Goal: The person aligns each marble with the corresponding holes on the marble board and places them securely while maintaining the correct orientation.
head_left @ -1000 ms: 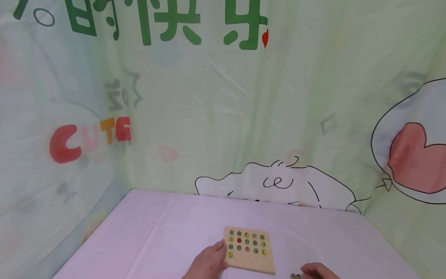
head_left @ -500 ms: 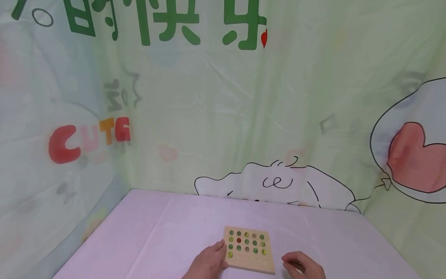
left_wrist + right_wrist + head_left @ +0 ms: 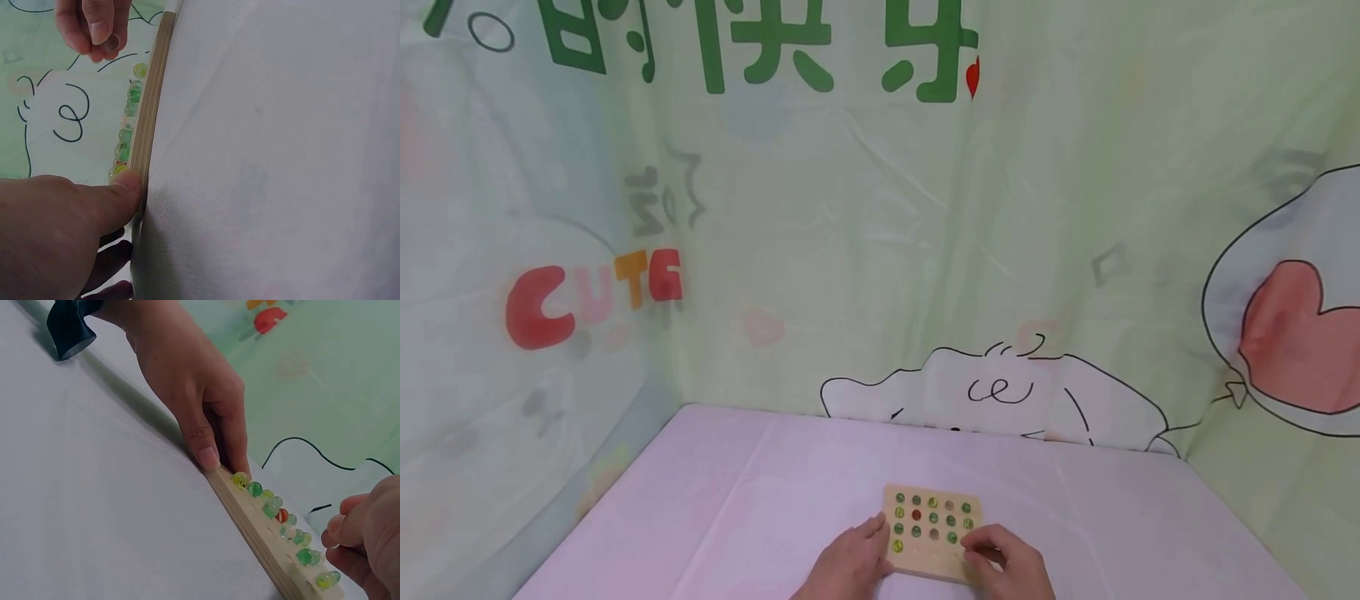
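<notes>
A square wooden board (image 3: 928, 564) with rows of round hollows lies on the table, several glass marbles (image 3: 933, 517) seated in it, mostly green and yellow, one red. Hollows in its front row show bare between the marble at left and my right hand. My left hand (image 3: 850, 560) grips the board's left front corner, thumb (image 3: 128, 181) on the edge. Over the board's right front part, my right hand (image 3: 1011, 562) pinches a small dark marble (image 3: 110, 42) between thumb and fingertips, held above the board. That hand hides the board's right front corner in the head view.
A pale pink cloth covers the table (image 3: 760, 492). Behind it hangs a light green curtain (image 3: 880, 250) printed with a cartoon outline and lettering. A dark cuff or strap (image 3: 69, 328) shows on the left wrist.
My right hand has moved left and up from beside two marbles on the table to over the board. Those marbles have dropped out of sight. The left hand stays on the board.
</notes>
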The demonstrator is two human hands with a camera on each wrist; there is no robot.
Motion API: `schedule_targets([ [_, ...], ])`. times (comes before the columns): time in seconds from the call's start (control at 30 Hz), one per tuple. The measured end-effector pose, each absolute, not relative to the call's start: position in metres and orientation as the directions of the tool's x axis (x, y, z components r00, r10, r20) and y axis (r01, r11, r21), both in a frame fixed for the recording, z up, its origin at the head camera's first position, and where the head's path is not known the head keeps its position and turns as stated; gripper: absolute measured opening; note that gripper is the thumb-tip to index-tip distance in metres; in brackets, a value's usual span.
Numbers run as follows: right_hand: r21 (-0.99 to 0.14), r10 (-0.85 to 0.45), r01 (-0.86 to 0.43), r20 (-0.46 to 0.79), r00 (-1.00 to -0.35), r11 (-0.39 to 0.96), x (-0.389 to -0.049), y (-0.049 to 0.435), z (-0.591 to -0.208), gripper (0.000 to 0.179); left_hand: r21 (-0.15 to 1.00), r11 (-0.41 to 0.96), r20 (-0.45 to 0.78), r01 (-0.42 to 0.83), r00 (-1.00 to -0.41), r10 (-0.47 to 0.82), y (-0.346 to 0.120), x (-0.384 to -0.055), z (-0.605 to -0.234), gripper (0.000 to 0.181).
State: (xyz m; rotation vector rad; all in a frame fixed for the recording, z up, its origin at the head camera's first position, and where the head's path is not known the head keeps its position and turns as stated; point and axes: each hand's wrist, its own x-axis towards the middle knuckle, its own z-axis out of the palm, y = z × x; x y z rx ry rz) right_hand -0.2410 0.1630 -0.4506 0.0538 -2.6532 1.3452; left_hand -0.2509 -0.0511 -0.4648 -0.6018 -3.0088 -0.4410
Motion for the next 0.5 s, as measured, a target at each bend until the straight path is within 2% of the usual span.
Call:
schedule_targets([
  [0.5, -0.812, -0.042, -0.145, 0.147, -0.988, 0.565, -0.254, 0.132, -0.455, 0.015, 0.299, 0.876, 0.055, 0.379, -0.923, 0.380, -0.053, -0.253, -0.462, 0.055],
])
